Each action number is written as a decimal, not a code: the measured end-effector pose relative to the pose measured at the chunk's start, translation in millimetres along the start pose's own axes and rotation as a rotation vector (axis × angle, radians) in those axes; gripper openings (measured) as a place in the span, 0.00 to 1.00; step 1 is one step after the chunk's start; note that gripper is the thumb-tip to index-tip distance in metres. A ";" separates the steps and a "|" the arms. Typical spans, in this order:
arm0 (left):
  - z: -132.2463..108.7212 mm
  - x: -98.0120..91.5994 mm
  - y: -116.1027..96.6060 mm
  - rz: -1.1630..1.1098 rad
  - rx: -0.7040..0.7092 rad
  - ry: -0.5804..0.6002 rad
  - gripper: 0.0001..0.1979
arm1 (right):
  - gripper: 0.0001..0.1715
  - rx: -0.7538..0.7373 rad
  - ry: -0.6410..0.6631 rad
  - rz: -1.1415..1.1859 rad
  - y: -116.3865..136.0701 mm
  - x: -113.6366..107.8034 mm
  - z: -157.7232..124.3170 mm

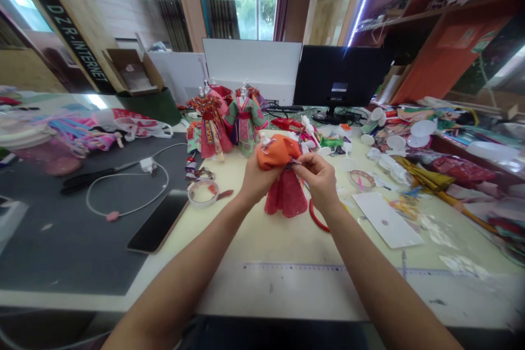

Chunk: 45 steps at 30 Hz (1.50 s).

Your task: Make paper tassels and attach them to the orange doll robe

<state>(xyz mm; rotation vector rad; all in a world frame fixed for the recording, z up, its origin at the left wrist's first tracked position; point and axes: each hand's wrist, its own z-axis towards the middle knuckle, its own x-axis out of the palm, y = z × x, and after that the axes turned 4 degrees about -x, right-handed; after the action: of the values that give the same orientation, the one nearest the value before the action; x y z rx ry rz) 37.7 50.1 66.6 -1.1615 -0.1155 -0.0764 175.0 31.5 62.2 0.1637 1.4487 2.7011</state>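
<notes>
Our left hand (255, 178) is curled nearly shut around the bunched orange fabric top (278, 151) of a small doll with a flared red lace skirt (286, 197), with its fingers pressed into the cloth. Our right hand (319, 181) is also almost closed, its thumb and forefinger pinched at the doll's waist on a tiny glinting piece, too small for us to identify. The skirt falls just below our fingertips.

Just beyond our fingers stand two costumed dolls, one in embroidered red robes (211, 126) and one in green and pink robes (245, 126). Left of our left fingers, on the cream tabletop (262, 246), sit a clear roll of adhesive tape (203, 192) and a black smartphone (158, 221). Farther left, black scissors (96, 178) lie on a dark grey cutting mat (82, 240). Just below our right fingers curves a red loop (315, 216), and a white rectangular card (385, 220) lies farther right. Well beyond our fingers stands a black monitor (340, 76).
</notes>
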 end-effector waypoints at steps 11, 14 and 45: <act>4.2 1.1 7.6 0.057 0.003 0.016 0.20 | 0.08 -0.044 -0.021 -0.076 6.3 -9.1 1.8; 5.0 2.3 8.0 0.060 -0.006 0.006 0.20 | 0.05 -0.170 -0.051 -0.174 6.3 -8.6 0.6; 6.7 22.8 14.3 -0.045 0.011 0.041 0.14 | 0.04 -0.388 -0.127 -0.472 3.5 8.6 -7.5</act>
<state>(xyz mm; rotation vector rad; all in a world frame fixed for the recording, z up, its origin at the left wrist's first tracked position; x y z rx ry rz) 61.6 61.9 59.2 -1.1456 -0.1053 -0.1391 165.4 24.4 61.5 -0.0289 0.7812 2.4568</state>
